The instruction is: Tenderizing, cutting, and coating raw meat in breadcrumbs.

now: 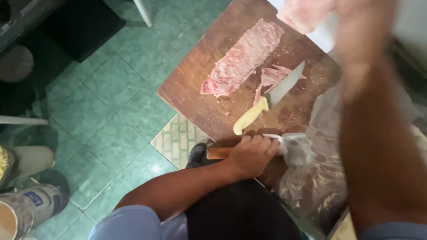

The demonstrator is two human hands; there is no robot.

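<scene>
My left hand [251, 153] is closed around a tool with a wooden handle [217, 153]; its other end is wrapped in whitish plastic [296, 147]. It sits at the near edge of a wooden cutting board [209, 89]. On the board lie a long slab of raw red meat [242, 60], a smaller meat scrap [272, 76] and a knife with a yellow handle [267, 100], untouched. My right hand [361, 31] is raised and blurred at the top right, beside a pale pink piece of meat [304, 13]. Its fingers cannot be made out.
Crumpled clear plastic sheeting [320, 178] covers the surface right of the board. Below is a green tiled floor [102, 111] with a small patterned mat [178, 138] and my shoe [197, 153]. Containers [26, 200] stand at the lower left, dark furniture [75, 26] at the upper left.
</scene>
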